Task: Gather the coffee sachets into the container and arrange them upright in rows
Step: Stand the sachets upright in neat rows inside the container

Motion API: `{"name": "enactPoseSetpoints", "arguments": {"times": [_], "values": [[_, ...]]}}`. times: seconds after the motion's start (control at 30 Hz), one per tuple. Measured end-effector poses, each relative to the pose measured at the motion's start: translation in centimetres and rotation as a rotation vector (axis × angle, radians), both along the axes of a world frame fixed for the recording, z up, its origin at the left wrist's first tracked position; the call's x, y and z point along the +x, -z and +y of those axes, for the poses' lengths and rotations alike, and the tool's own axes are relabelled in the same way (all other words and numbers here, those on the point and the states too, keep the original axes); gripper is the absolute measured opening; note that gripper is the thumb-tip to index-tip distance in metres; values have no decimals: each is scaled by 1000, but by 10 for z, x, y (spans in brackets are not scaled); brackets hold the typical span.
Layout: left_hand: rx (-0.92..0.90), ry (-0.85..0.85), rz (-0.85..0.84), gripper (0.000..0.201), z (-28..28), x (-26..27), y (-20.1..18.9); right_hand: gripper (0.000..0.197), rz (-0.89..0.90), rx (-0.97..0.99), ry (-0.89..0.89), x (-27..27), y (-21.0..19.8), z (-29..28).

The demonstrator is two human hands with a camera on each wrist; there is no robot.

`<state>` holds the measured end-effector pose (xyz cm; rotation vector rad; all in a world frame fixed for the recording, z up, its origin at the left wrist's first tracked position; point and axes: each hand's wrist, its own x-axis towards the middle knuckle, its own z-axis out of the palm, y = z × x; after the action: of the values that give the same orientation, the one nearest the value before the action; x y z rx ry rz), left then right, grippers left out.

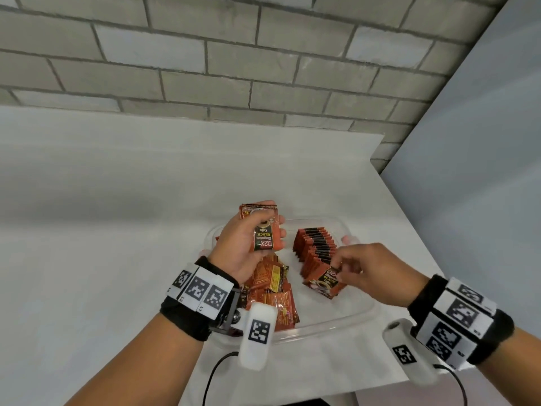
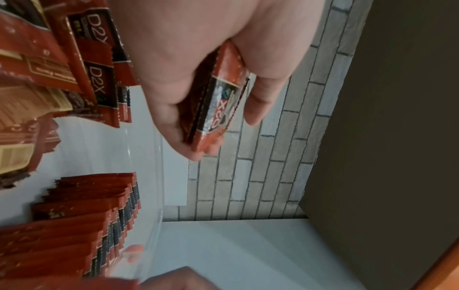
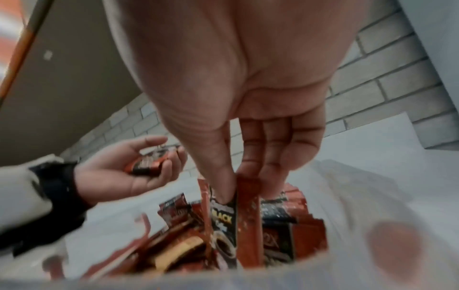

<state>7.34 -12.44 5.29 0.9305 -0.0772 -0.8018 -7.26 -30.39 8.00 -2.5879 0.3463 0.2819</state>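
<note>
The right hand [image 1: 377, 271] has its grip pinched on the top edge of one coffee sachet [image 1: 323, 281], thumb on the printed face and fingertips [image 3: 269, 188] behind it, as the right wrist view shows. That sachet stands at the near end of the upright row [image 1: 317, 247], right of centre in the head frame, inside the clear container [image 1: 330, 325]. The left hand [image 1: 248, 244] hovers just left of centre, its grip curled round a small stack of sachets [image 1: 265, 230], thumb across the front and fingers behind; the left wrist view shows several packets held edge to edge in the palm.

Below the left hand, a loose heap of sachets [image 1: 272, 291] lies flat and jumbled in the left part of the container. The container sits on the white tabletop [image 1: 117, 230], with a grey brick wall [image 1: 234, 54] across the top of the frame.

The packets look light, thin and glossy, likely slippery against each other, and soft enough to bend in the middle. A pinch on the crimped top seal, as the right hand has now, probably gives the surest hold and keeps the body free to slide down beside its neighbour. The row seems to lean, so a new packet may need a steadying push to stay upright.
</note>
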Motion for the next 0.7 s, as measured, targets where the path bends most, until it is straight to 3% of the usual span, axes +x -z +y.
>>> {"name": "enactPoseSetpoints", "arguments": {"times": [0.23,0.43,0.7], "values": [[-2,27,19,10,1,0,-1,10,176,-287,-84,7,16,0],[14,39,17,11,2,1,2,16,224,-489,-136,15,20,0],[28,51,34,15,4,-1,4,11,226,-583,-198,18,29,-3]]}}
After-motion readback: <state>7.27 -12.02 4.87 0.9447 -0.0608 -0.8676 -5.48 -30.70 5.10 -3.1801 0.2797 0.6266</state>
